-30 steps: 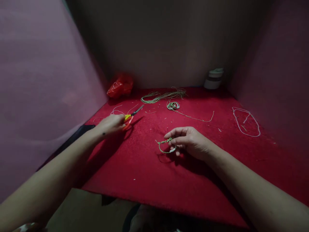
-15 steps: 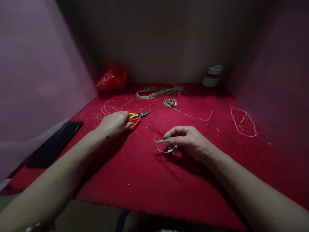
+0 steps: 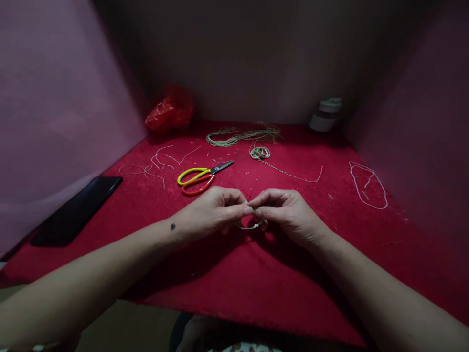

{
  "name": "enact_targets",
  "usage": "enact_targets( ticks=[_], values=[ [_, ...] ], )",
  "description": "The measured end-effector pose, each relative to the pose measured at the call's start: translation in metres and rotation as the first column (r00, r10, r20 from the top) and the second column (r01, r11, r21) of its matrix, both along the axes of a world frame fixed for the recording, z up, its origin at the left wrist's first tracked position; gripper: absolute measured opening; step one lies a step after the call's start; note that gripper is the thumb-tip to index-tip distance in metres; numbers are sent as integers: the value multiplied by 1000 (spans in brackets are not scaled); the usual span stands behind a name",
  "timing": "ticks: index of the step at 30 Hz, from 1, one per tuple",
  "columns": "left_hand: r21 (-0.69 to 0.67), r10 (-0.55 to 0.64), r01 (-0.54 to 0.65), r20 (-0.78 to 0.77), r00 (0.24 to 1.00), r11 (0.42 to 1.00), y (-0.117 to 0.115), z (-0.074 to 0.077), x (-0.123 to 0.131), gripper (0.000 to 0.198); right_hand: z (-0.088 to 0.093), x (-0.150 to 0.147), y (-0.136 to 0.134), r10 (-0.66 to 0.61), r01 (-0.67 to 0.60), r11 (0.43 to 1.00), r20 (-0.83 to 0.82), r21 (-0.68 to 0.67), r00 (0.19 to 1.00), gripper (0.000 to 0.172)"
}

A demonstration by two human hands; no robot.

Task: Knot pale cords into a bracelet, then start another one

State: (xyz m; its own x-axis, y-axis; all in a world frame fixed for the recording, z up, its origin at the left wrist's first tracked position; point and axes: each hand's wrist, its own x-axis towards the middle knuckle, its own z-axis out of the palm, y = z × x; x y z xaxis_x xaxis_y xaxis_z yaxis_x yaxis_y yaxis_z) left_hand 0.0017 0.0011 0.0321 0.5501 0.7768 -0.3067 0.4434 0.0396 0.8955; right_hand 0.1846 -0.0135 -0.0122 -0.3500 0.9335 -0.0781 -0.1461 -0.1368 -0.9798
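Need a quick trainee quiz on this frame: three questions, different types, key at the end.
1. True or false: the scissors lie on the red surface, held by neither the left hand nor the right hand.
2. What do the hands hold? A) lidded container; B) green-and-white cord loop; C) red bag.
3. Fill in: the flat black slab lies on the person's ____ side.

Key: 1 true; 2 B; 3 left.

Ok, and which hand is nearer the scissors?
Left. The left hand is just on the near side of the scissors; the right hand is farther off, to their right.
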Motion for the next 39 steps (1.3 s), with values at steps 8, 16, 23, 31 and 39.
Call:
enact_targets(
  ticks=[8, 16, 23, 31, 39],
  values=[
    [452, 61, -25, -65, 996, 892, -2, -13, -4, 16, -3, 1, 4, 44, -55, 996, -169, -63, 985, 25],
    [678, 43, 36, -100, 994, 734, -2, -15, -8, 11, -3, 1, 3, 56, -81, 989, -187, -128, 981, 20],
    [819, 45, 37, -76, 996, 572, 2, -23, -12, 9, 0, 0, 1, 60, -73, 992, -120, -106, 991, 32],
    [693, 94, -74, 8, 996, 717, -2, -24, -10, 6, 1, 0, 0, 103, -109, 987, -59, -121, 993, 35],
    [-135, 40, -23, 121, 992, 991, 1, -19, -12, 25, 7, -5, -2, 44, -41, 997, 40, -65, 998, 39]
  ],
)
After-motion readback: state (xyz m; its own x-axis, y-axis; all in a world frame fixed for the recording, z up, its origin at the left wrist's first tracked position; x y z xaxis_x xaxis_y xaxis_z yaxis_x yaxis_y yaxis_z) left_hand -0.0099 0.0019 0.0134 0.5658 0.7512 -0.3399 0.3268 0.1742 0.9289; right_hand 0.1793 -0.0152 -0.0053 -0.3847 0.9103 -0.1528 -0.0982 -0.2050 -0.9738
